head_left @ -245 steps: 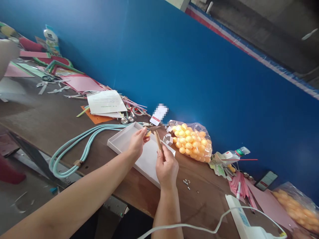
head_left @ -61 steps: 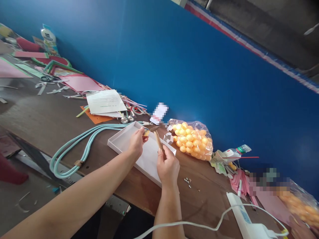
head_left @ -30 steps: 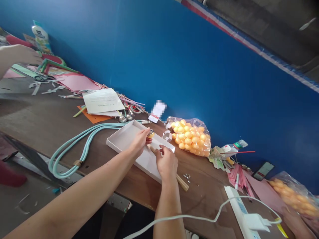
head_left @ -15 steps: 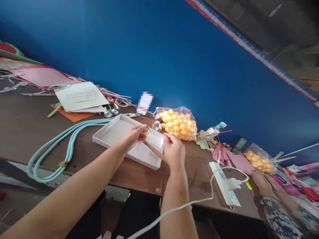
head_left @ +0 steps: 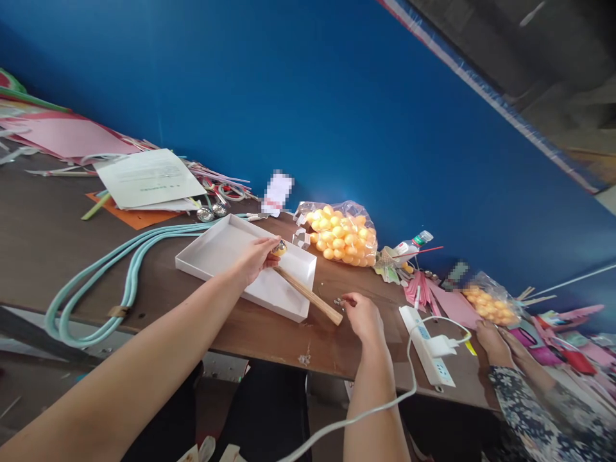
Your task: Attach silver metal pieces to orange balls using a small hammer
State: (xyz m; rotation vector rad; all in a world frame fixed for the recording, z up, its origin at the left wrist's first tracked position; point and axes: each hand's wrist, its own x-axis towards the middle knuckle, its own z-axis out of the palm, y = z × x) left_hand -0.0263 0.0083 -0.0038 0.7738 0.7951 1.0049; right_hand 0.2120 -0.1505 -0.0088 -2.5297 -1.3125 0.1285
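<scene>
My left hand (head_left: 253, 258) pinches a small orange ball (head_left: 279, 248) with something metallic on it, just over the far rim of a shallow white tray (head_left: 217, 249). A wooden-handled hammer (head_left: 308, 296) lies across the tray's right corner and onto the brown table, with no hand on it. My right hand (head_left: 363, 314) rests on the table to the right of the handle's end. Its fingertips are curled at a few small silver studs (head_left: 338, 301); whether it holds one I cannot make out.
A clear bag of orange balls (head_left: 339, 234) sits behind the tray against the blue wall. Teal tubing (head_left: 115, 269) loops at left, papers (head_left: 147, 178) beyond it. A white power strip (head_left: 428, 343) with cable lies at right. Another person's hand (head_left: 491, 333) rests at far right.
My right hand has let go of the hammer, which now lies across the tray corner, and moved right to the silver studs. The view has swung right, showing another person's arm.
</scene>
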